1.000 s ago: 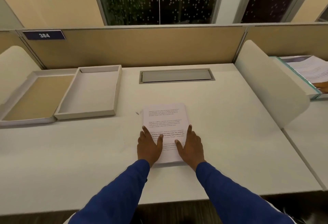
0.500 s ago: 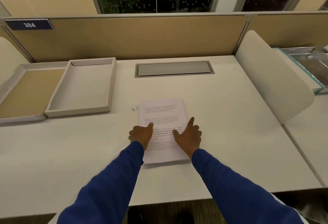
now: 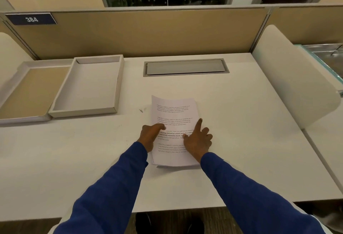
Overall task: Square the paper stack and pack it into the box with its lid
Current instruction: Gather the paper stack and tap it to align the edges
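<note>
The paper stack (image 3: pixel 173 115), white sheets with printed text, lies flat on the desk in front of me, its lower sheets slightly fanned at the near edge. My left hand (image 3: pixel 151 135) curls over the stack's left edge with the thumb on top. My right hand (image 3: pixel 197 140) sits at the right edge, thumb on the page, index finger stretched along the side. The shallow grey box (image 3: pixel 118 85) stands empty at the back left. Its lid (image 3: pixel 24 119) lies upside down beside it, further left, showing a tan inside.
A grey cable hatch (image 3: pixel 186 67) is set into the desk behind the paper. A tan partition (image 3: pixel 148 33) closes the back. A white curved divider (image 3: pixel 289 77) bounds the right side and another (image 3: pixel 9 48) the left. The desk's front edge is near my elbows.
Both hands have gone from lying flat on the lower part of the stack to its side edges, fingers curling in. The camera has tilted and moved slightly.
</note>
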A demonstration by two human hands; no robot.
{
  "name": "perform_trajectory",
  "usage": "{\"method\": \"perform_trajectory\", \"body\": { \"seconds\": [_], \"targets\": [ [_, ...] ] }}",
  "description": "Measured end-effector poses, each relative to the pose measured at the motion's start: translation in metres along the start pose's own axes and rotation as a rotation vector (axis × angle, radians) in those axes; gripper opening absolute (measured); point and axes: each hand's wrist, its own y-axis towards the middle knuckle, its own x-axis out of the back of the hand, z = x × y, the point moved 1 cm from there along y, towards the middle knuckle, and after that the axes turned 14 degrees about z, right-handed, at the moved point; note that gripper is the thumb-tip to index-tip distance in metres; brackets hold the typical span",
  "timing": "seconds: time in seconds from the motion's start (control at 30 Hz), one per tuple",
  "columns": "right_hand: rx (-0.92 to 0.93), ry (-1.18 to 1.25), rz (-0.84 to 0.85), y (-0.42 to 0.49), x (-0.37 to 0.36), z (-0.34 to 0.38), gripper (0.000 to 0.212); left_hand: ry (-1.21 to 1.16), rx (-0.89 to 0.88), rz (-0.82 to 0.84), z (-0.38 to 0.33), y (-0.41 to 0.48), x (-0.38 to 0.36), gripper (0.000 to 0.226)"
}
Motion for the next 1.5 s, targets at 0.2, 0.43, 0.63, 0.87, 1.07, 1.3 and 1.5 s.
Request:
{"method": "perform_trajectory", "body": {
  "seconds": [0.2,0.43,0.63,0.87,1.07,1.3,1.5],
  "targets": [
    [0.037,-0.009,0.017,0.000,0.000,-0.005,0.096,-0.088,-0.060,0.019,0.005,0.005,0.009,0.052],
    [0.113,0.045,0.012,0.003,0.002,-0.019,0.100,0.149,-0.017,0.146,-0.005,0.006,0.015,0.040],
    [0.157,0.395,0.059,0.021,0.020,-0.034,0.092,0.196,-0.221,0.163,-0.001,-0.016,0.011,0.046],
    [0.338,1.068,0.584,0.024,0.043,-0.039,0.068,-0.023,-0.362,0.216,0.006,-0.048,0.021,0.052],
    [0.583,1.004,0.463,0.007,0.071,-0.012,0.043,0.189,-0.587,0.095,-0.014,-0.066,0.023,0.049],
    [0.777,0.962,0.219,-0.020,0.076,0.001,0.031,0.318,-0.828,-0.067,-0.021,-0.068,0.007,0.048],
    [0.760,0.949,0.117,-0.034,0.070,0.008,0.041,0.233,-0.818,-0.114,-0.021,-0.068,0.000,0.042]
  ]
}}
